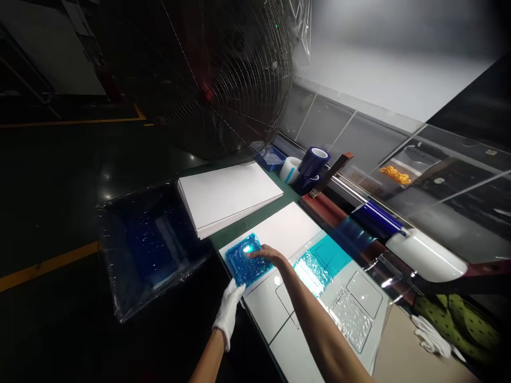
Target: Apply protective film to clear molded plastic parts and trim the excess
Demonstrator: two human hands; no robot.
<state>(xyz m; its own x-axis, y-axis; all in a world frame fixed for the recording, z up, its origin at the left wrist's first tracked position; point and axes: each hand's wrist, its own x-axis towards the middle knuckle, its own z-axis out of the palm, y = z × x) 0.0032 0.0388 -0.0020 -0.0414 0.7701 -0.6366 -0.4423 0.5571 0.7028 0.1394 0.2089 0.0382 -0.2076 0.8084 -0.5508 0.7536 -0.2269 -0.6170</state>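
Note:
A flat stack of glossy blue film sheets (243,266) lies over the left corner of a white paper sheet (293,226) on the worktable. My left hand (229,308), in a white glove, holds the stack's near edge with its thumb on the upper side. My bare right hand (268,254) grips the far right side, its thumb stretched across the shiny top; the other fingers are partly hidden. Right of my forearm are a lighter blue film piece (331,258) and a clear film piece (351,319) on a white board with black outlines (259,308).
A thick white paper stack (229,197) lies beyond. Left of the table is a plastic-lined dark container (131,250). A large fan (247,80) stands behind. Tape rolls (313,162), a roller holder with blue and white rolls (427,255) and a crumpled white glove (433,335) are rightward.

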